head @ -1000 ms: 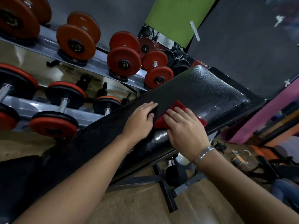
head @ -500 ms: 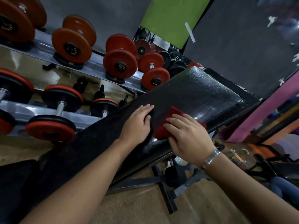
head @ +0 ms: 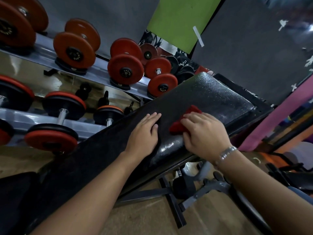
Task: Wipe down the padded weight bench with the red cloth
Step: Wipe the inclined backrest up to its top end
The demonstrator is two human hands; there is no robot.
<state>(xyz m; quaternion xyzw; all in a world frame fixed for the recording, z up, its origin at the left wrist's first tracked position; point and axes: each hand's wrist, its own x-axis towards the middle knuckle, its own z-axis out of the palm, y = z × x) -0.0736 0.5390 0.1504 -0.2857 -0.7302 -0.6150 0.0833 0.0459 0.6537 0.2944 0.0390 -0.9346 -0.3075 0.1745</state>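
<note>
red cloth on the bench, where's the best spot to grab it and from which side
Take the red cloth by its bunched middle, coming from above with fingers over the heap, as the right hand does. It lies crumpled on the bench pad, so a top hold likely gathers the folds and keeps it pressed down for wiping.

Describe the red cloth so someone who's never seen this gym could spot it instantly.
Find the long black padded bench running diagonally in front of the dumbbell rack. Toward its far end, the right hand holds a bunched red cloth against it. Unlike the hard round red dumbbell plates behind, it is soft and crumpled.
</note>
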